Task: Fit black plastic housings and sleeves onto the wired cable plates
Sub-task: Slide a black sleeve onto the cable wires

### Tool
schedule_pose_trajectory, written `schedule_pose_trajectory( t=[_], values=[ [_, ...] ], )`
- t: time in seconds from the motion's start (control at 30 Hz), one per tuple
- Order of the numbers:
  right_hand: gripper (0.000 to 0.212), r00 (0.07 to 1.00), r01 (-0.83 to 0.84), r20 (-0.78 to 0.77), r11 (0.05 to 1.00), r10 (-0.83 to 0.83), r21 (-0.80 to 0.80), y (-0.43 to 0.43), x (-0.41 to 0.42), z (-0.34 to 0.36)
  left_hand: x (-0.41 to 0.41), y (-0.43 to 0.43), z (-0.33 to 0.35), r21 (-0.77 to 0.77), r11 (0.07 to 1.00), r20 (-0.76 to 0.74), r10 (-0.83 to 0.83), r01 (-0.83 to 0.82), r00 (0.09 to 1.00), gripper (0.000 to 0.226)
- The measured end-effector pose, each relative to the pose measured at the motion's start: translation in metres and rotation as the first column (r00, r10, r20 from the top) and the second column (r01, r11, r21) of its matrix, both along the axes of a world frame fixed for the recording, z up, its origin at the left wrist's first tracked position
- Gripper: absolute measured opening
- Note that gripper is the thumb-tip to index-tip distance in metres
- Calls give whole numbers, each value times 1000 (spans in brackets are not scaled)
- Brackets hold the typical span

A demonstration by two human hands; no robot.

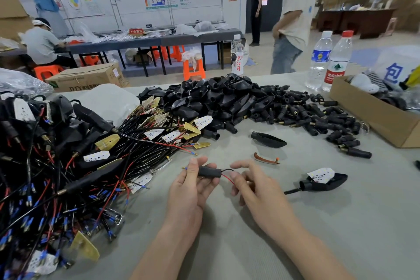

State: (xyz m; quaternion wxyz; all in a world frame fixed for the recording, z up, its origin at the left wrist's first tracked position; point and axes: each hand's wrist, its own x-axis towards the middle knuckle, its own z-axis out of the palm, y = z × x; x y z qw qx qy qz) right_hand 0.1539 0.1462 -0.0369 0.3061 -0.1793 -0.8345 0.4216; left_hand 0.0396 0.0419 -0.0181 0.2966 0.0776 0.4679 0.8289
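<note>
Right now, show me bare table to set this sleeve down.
Widest bare table: front right, near side of the assembled housing, right of your right hand. Smaller patch: between the lone housing and the sleeve pile. Crowded: wired plates heap at left, housing pile behind.

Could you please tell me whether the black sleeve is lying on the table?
No, the left hand grips the black sleeve while the right hand pinches its wires.
</note>
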Motion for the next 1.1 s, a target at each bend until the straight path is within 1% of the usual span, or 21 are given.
schedule_pose_trajectory(
  t=[0.07, 0.23, 0.3, 0.43, 0.5, 0.6, 0.7, 0.8, 0.93, 1.03, 1.1],
  values=[
    [7, 999, 11, -39, 999, -12, -33, -1, 0, 3, 1, 0, 0, 0, 1000, 12, -5, 5, 1000, 28],
    [3, 999, -17, -46, 997, 13, -81, -1, -1, 0, 1, 0, 0, 10, 1000, 55, -14, 13, 998, 29],
    [5, 999, -23, -39, 997, 21, -67, -2, -2, 0, 1, 1, 0, 11, 1000, 54, -10, 9, 998, 30],
    [18, 1000, -9, -28, 1000, 9, -11, -3, -1, 2, 2, 1, 1, 0, 1000, 62, -15, 15, 998, 29],
    [17, 999, -4, -32, 1000, 5, 22, -3, -1, 2, 1, 1, 1, 1, 1000, 67, -16, 16, 998, 28],
    [19, 1000, 25, 0, 997, -25, 70, 1, 2, 2, -1, -1, 1, 15, 1000, 47, -3, 2, 999, 27],
    [10, 998, 43, 36, 996, -46, 81, 5, 4, 1, -5, -4, 2, 10, 1000, 54, 17, -17, 998, 28],
    [6, 999, 25, 36, 995, -28, 98, 5, 4, 2, -4, -3, 2, -4, 1000, 69, -18, 19, 997, 29],
    [9, 999, 39, 1, 992, -39, 117, 4, 5, 5, 1, 0, 1, -49, 993, 50, -102, 105, 993, 30],
    [21, 998, 55, 10, 995, -56, 78, 6, 7, 5, 2, 1, -1, -53, 995, -4, -81, 81, 997, 32],
    [20, 997, 55, 49, 987, -63, 153, 8, 8, 5, 1, 1, -1, -47, 997, -17, -60, 59, 998, 34]
  ],
)
